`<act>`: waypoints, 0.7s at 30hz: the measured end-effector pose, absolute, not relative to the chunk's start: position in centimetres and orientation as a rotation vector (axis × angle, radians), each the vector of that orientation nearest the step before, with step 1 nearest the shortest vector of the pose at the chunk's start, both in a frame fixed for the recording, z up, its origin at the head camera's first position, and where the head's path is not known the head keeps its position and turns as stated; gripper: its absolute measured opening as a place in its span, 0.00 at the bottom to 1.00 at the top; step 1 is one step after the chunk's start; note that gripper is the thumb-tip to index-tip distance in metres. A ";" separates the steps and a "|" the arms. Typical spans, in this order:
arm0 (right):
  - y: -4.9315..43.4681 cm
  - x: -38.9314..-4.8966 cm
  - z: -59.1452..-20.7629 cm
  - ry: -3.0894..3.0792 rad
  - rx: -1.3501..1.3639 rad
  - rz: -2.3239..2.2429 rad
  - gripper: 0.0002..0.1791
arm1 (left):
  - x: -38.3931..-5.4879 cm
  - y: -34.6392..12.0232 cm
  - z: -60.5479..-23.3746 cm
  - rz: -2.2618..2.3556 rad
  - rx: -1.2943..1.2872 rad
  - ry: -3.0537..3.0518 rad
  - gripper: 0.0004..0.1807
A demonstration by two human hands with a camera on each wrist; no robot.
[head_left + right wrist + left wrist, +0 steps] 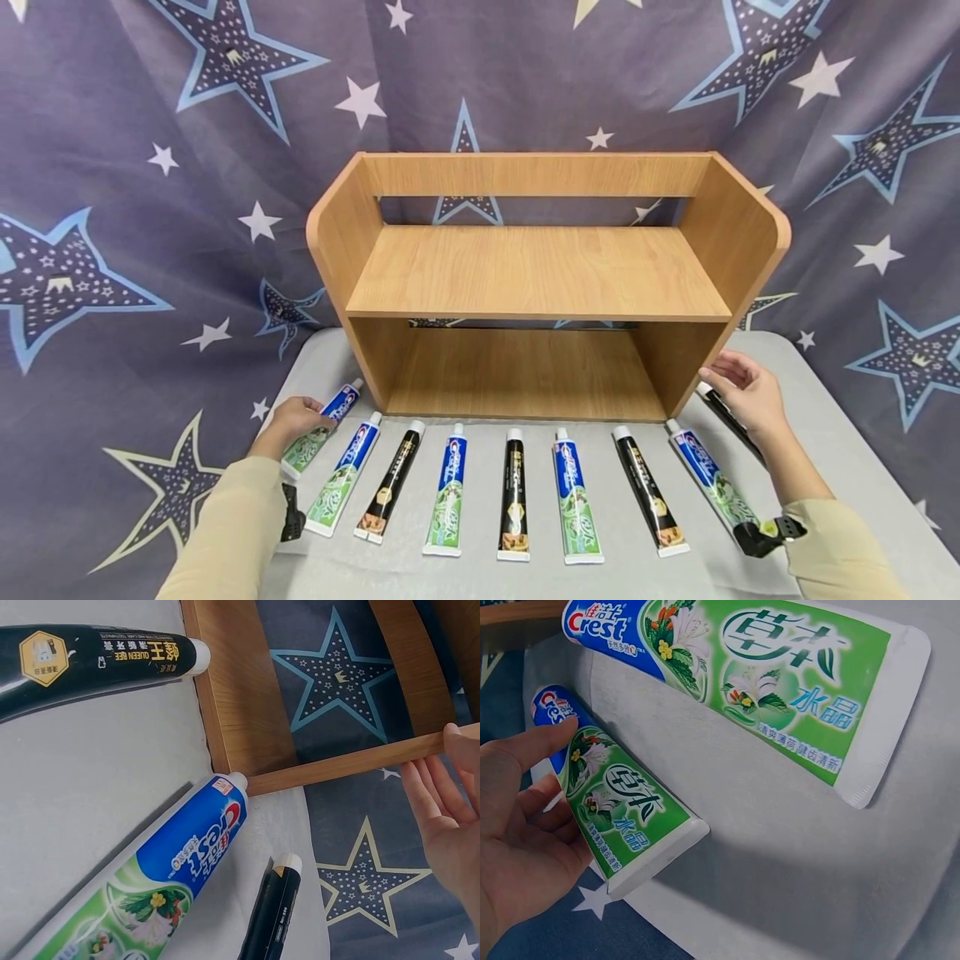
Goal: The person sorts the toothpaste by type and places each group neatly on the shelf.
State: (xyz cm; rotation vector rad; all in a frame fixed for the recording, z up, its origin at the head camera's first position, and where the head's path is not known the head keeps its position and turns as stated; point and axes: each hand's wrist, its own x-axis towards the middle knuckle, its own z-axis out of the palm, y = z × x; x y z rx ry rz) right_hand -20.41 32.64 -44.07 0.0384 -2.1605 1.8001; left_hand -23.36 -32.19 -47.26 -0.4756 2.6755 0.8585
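My left hand [298, 418] is at the leftmost Crest toothpaste tube [619, 795], blue and green with a white end. In the left wrist view the thumb lies across its blue part and the other fingers curl at its far edge. At the right side of the wooden shelf [540, 271], my right hand [746, 396] holds the side panel's edge, thumb in front and fingertips on the outer face, as the right wrist view shows. Below that hand lies a black toothpaste tube [271, 911] with a white cap, partly hidden in the head view.
Several more tubes fan out before the shelf, Crest ones such as the middle-left tube [447, 492] alternating with black ones such as the centre tube [514, 496]. They lie on a pale tablecloth [330, 575]. A star-patterned curtain [540, 75] hangs behind.
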 end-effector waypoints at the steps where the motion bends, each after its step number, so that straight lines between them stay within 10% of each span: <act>1: 32.6 -20.4 -44.1 -2.154 0.044 1.803 0.20 | -23.3 -32.1 -47.3 0.856 -0.473 2.680 0.22; 21: 32.0 -20.1 -43.9 -2.208 -0.028 1.689 0.19 | -22.2 -32.4 -46.4 0.807 -0.337 2.758 0.15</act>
